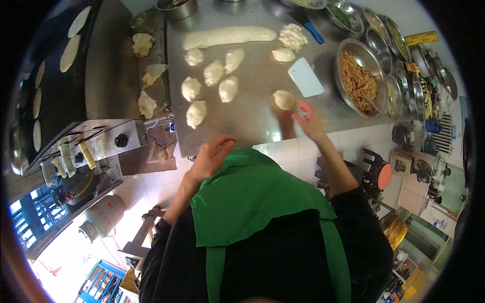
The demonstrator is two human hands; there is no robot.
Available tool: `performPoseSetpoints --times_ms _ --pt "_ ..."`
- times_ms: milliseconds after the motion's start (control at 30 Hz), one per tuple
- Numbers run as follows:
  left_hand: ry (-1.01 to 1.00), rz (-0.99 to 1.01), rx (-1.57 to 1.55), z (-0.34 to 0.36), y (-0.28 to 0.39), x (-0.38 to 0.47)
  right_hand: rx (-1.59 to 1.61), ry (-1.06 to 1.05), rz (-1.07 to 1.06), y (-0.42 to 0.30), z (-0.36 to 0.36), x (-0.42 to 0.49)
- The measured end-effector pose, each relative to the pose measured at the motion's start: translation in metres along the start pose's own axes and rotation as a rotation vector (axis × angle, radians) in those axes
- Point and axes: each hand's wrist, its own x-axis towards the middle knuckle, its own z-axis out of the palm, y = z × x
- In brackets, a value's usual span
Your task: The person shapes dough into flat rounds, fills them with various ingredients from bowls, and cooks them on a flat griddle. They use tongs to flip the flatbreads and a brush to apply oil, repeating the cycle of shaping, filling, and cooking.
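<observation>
My right hand (311, 120) is above the front of the steel worktable (250, 121), its thumb and fingers apart with nothing between them. Just left of its fingertips sits one round piece of dough (283, 100). At the table's front edge is my left hand (215, 152), fingers close together and pointing right; its palm side is hidden. Several filled-looking dough lumps (196, 114) lie on the left half of the table. Behind them stretches a long roll of dough (229, 36). A white plastic dough scraper (305, 77) lies flat beyond my right hand.
A large steel bowl of brown filling (358, 77) with a spoon handle stands at right, among several smaller bowls (344, 17). A blue-handled scraper (313, 32) lies near a dough heap (293, 36). At left, flatbreads (70, 53) lie on a dark griddle (53, 91); a gas cylinder (104, 216) stands below.
</observation>
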Motion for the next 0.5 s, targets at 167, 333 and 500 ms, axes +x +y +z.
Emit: performPoseSetpoints --times_ms 167,333,500 --pt "0.002 0.071 0.081 0.032 0.028 0.019 -0.439 0.085 -0.304 -0.006 0.022 0.020" --pt "-0.027 -0.042 0.071 0.044 0.022 0.004 -0.518 0.015 -0.092 -0.052 0.027 0.055" --pt "-0.040 0.006 0.075 0.036 0.000 -0.004 -0.479 -0.257 -0.340 -0.066 0.026 0.054"
